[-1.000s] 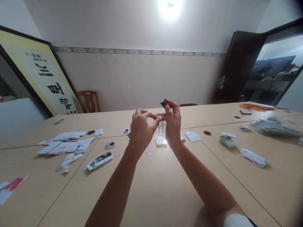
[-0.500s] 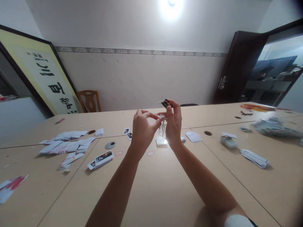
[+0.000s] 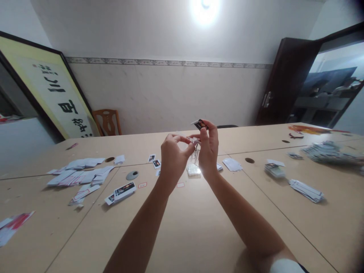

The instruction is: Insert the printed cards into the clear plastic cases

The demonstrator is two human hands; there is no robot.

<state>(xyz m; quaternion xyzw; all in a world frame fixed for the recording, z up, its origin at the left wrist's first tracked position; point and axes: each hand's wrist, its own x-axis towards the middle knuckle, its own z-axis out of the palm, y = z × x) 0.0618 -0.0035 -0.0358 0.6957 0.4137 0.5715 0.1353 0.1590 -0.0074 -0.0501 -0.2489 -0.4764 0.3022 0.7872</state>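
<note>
My left hand (image 3: 174, 157) is raised above the table, its thumb and index finger pinching a small clear, whitish piece (image 3: 195, 141). A thin dark strand, perhaps a chain, dangles below that piece; its exact kind is too small to tell. Close beside it, my right hand (image 3: 209, 149) grips a small dark printed card (image 3: 200, 124) between thumb and index finger. Its other fingers reach toward the clear piece, but whether they touch it is hidden. On the table behind the hands lies a stack of clear plastic pieces (image 3: 193, 169).
White paper slips (image 3: 82, 172) spread on the left, near printed strips (image 3: 122, 192). Small picture cards (image 3: 156, 163) lie behind my left hand. To the right are white papers (image 3: 232, 164), a clear stack (image 3: 274, 170), bundled strips (image 3: 306, 190) and a plastic-bagged heap (image 3: 330, 152).
My left hand has shifted very slightly to the right, showing more of the picture cards behind it. The right hand and its card stay nearly still.
</note>
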